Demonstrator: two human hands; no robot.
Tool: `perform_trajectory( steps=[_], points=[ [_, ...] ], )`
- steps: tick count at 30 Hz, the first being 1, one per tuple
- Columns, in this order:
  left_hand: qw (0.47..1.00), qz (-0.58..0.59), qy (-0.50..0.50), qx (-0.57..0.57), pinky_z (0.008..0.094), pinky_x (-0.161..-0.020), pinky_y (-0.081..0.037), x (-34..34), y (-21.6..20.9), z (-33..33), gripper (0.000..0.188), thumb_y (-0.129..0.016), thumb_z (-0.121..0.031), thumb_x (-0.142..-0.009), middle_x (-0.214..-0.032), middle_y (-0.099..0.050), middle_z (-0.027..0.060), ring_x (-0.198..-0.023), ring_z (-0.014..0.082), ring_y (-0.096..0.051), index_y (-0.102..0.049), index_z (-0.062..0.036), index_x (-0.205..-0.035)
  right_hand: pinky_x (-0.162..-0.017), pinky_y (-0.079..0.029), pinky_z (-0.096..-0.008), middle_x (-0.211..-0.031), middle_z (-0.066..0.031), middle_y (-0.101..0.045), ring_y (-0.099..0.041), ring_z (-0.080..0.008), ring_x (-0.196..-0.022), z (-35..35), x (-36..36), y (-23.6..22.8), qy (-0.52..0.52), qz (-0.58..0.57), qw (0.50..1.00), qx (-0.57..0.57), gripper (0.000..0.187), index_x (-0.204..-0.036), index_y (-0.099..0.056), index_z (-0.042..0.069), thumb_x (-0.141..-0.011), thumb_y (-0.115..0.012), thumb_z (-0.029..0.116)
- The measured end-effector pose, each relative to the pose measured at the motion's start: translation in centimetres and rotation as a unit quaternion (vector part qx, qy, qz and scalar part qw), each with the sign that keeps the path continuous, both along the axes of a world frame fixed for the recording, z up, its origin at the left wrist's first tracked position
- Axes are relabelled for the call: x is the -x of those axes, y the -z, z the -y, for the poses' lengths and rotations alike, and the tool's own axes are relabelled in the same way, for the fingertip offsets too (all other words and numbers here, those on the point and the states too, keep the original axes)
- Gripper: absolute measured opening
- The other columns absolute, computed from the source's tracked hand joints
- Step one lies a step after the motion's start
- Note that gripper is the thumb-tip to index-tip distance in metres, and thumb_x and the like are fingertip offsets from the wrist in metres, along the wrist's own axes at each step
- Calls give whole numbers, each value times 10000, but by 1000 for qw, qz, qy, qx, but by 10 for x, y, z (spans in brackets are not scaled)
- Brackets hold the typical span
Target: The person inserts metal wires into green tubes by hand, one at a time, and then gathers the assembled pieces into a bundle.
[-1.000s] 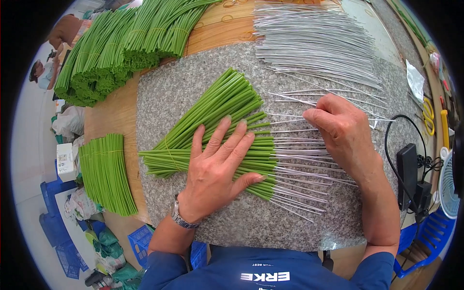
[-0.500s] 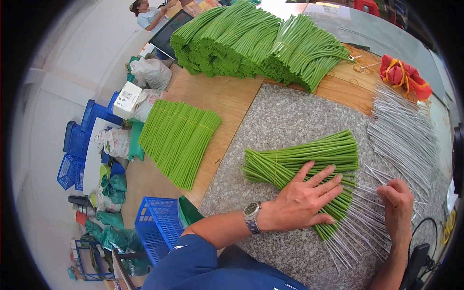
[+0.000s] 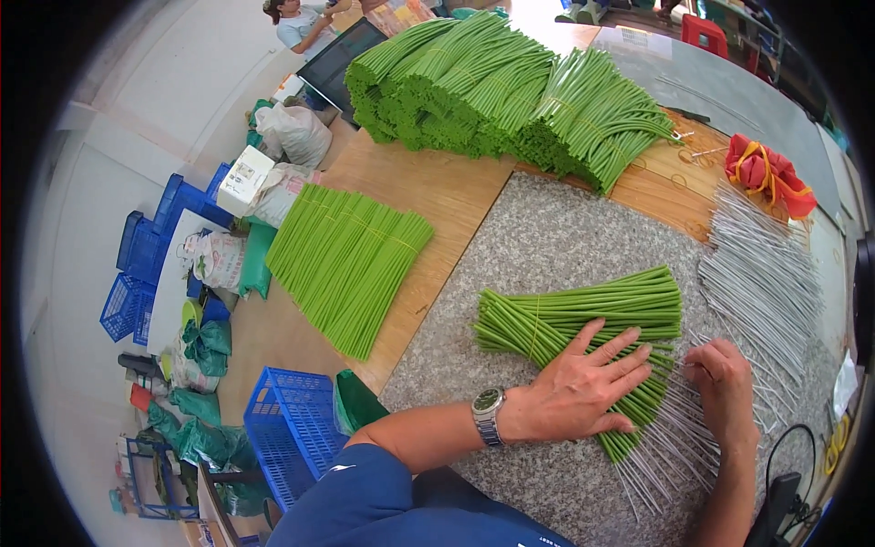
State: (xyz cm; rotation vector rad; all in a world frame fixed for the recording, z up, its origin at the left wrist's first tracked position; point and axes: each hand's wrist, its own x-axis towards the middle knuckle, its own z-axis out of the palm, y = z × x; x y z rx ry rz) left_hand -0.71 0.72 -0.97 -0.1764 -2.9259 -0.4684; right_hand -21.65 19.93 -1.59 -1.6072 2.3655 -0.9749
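A bundle of thin green tube stems (image 3: 602,301), tied with a yellow band near its left end, lies on a speckled grey stone slab (image 3: 465,246). Thin silvery wires (image 3: 670,456) stick out of the right ends of its nearer stems. My left hand (image 3: 579,387), wearing a metal watch, rests on the bundle with its fingers spread. At the stem ends on the right, my right hand (image 3: 722,387) is pinched closed on a thin wire, largely hidden by the fingers. Beyond that hand lies a pile of loose silvery wires (image 3: 761,273).
Banded green stems (image 3: 351,264) lie flat on the wooden table at left; big bundles (image 3: 492,87) are stacked at the back. A red bag (image 3: 770,173) sits at back right. Blue crates (image 3: 292,428) stand lower left. A black cable (image 3: 793,442) lies right. Another person (image 3: 305,32) is far left.
My right hand has moved left, bringing its pinched fingers closer to the stem ends. My left hand stays spread on the bundle. The whole view has shifted slightly.
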Motion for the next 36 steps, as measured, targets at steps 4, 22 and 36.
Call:
perform_trajectory(
  steps=[4, 22, 36],
  points=[
    [1000, 2, 6, -2, 675, -1275, -308, 1, 1, -3, 799, -659, -657, -986, -1623, -585, 159, -1577, 373, -460, -638, -47, -1502, -742, -554, -455, -859, -126, -692, -699, -344, -826, -5, -4, -4, 13, 26, 1000, 4, 165, -920, -718, 33, -785, -779, -39],
    [999, 42, 2, 33, 652, -1291, -244, 5, -10, 0, 772, -761, -604, -945, -1646, -592, 96, -1572, 372, -475, -660, -93, -1514, -795, -604, -453, -912, -109, -722, -743, -338, -915, -8, -5, 3, -24, 10, 999, 26, 138, -990, -721, 64, -876, -794, 95],
    [998, 45, 3, 31, 639, -1312, -215, 1, -11, 5, 770, -745, -622, -947, -1634, -608, 78, -1578, 364, -470, -669, -101, -1508, -877, -563, -464, -942, -97, -679, -702, -316, -974, -31, 24, -11, 65, -83, 991, -79, 147, -945, -695, 56, -944, -789, 169]
  ],
)
